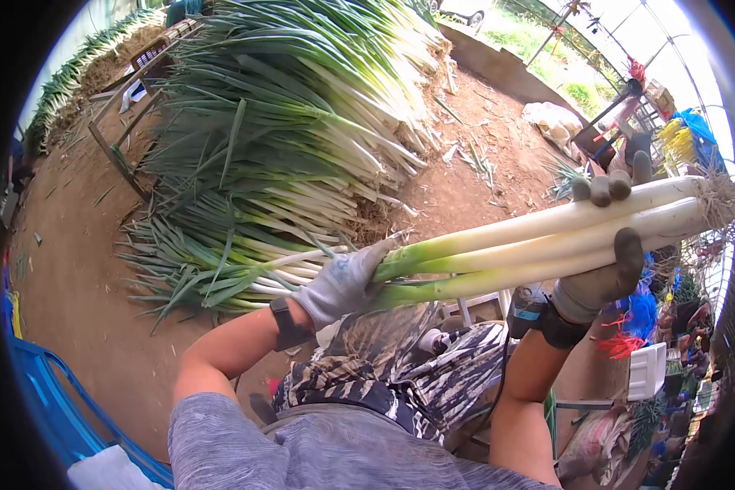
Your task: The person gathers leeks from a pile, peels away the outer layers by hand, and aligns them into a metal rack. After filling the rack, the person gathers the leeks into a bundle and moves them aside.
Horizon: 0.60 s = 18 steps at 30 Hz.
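Observation:
Three thick large green onions (pixel 539 241) lie side by side across my front, white shafts and shaggy roots toward the right. My left hand (pixel 340 282), in a grey glove, is closed round them where the white turns green. Under the white shafts, near the roots, is my right hand (pixel 600 286) in a grey glove with dark fingers. Its fingertips curl over the far side and its thumb presses the near side. Beyond my left hand, a big heap of green onions (pixel 278 122) rests with leaves to the left and roots to the right.
Brown dirt ground (pixel 82 261) surrounds the heap. A blue plastic tub (pixel 65 400) stands at lower left, and a metal frame (pixel 118 151) is left of the heap. On the right are a white crate (pixel 647 371), blue and red string (pixel 641 318) and sacks (pixel 600 445).

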{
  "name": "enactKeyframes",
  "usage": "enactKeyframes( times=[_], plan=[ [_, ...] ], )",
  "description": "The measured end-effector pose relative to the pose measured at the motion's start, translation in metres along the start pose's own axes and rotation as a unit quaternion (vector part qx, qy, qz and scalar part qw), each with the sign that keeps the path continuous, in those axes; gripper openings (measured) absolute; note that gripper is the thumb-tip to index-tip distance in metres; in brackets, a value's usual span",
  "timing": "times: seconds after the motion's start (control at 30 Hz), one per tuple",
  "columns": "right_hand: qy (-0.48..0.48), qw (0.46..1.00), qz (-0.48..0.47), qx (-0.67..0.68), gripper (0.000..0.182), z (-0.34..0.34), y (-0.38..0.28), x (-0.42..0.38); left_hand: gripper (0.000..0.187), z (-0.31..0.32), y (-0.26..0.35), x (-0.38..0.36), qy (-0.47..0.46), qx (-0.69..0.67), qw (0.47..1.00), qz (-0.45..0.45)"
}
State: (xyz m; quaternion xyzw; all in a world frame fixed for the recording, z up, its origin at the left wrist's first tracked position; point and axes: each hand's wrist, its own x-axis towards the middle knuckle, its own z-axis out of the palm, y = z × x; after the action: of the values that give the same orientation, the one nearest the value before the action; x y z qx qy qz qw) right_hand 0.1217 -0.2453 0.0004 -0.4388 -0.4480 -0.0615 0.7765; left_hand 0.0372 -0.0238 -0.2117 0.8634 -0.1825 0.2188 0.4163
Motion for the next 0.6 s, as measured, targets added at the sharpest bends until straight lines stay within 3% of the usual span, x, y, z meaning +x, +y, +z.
enactKeyframes(
  times=[0.03, 0.17, 0.23, 0.27, 0.37, 0.43, 0.53, 0.6],
  plan=[
    [0.003, 1.0, -0.014, -0.002, 0.057, -0.003, -0.003, 0.0, 0.077, -0.003, 0.001, -0.001, 0.003, -0.006, 1.0, 0.015],
    [0.042, 0.996, -0.065, -0.032, 0.055, -0.025, -0.034, 0.006, 0.054, 0.017, -0.06, -0.057, -0.172, 0.135, 0.953, -0.211],
    [-0.009, 0.998, -0.059, 0.002, 0.052, -0.048, -0.05, 0.01, 0.047, 0.021, -0.075, -0.071, -0.129, 0.141, 0.969, -0.156],
    [0.013, 0.998, -0.064, -0.018, 0.052, -0.055, -0.058, 0.012, 0.044, 0.02, -0.081, -0.075, -0.107, 0.142, 0.976, -0.127],
    [0.102, 0.982, -0.107, -0.121, 0.05, -0.07, -0.096, 0.022, 0.036, 0.008, -0.101, -0.075, -0.121, 0.172, 0.966, -0.15],
    [0.193, 0.964, -0.104, -0.152, 0.048, -0.085, -0.139, 0.028, 0.027, 0.0, -0.11, -0.081, -0.157, 0.199, 0.914, -0.317],
    [0.259, 0.93, -0.152, -0.212, 0.04, -0.111, -0.212, 0.041, 0.032, 0.001, -0.191, -0.127, -0.298, 0.336, 0.796, -0.407],
    [0.266, 0.923, -0.158, -0.226, 0.036, -0.148, -0.274, 0.045, 0.031, -0.004, -0.221, -0.151, -0.315, 0.361, 0.762, -0.435]
  ],
)
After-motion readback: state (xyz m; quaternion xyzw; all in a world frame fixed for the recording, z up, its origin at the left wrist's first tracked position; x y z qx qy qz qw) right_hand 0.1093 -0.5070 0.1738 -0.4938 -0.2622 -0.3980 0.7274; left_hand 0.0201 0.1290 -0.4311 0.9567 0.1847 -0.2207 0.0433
